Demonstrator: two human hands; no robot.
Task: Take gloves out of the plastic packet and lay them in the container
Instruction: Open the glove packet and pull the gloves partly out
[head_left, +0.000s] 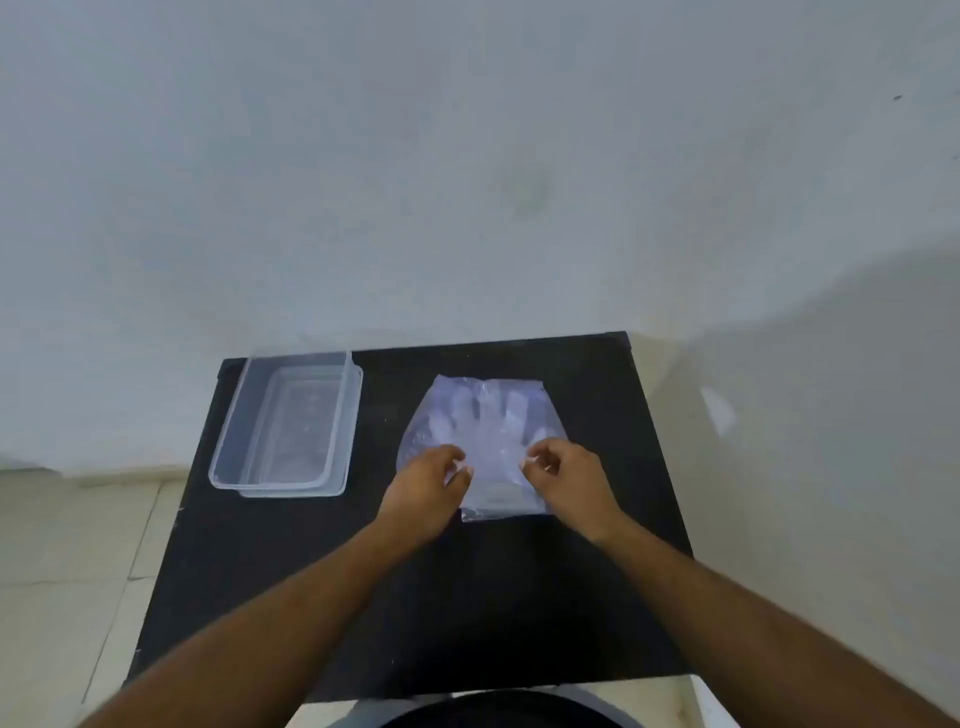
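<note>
Two bare hands work at one thin, clear plastic packet (480, 447) lying flat on the right half of a black square tabletop (415, 597), with pale translucent disposable gloves (483, 415) showing through it, their finger shapes pointing toward the far edge. The left hand (428, 486) pinches the film at the packet's left side, fingers curled narrow around a fold of it; the right hand (566, 475) does the same at the right side, thumb and forefinger closed on the plastic. Whether either grip has caught a glove or only the outer film cannot be told. Well apart to the left, near the far left corner, sits a clear rectangular plastic container (228, 457), open-topped and apparently empty. Beyond the table are a plain pale wall (467, 156) and a tiled floor (62, 571). Judging from this, no glove is out yet. The risks look like these: slippery film sliding from the pinches, several clinging gloves coming out in a clump, or the light packet dragging toward the near edge as the hands pull.
</note>
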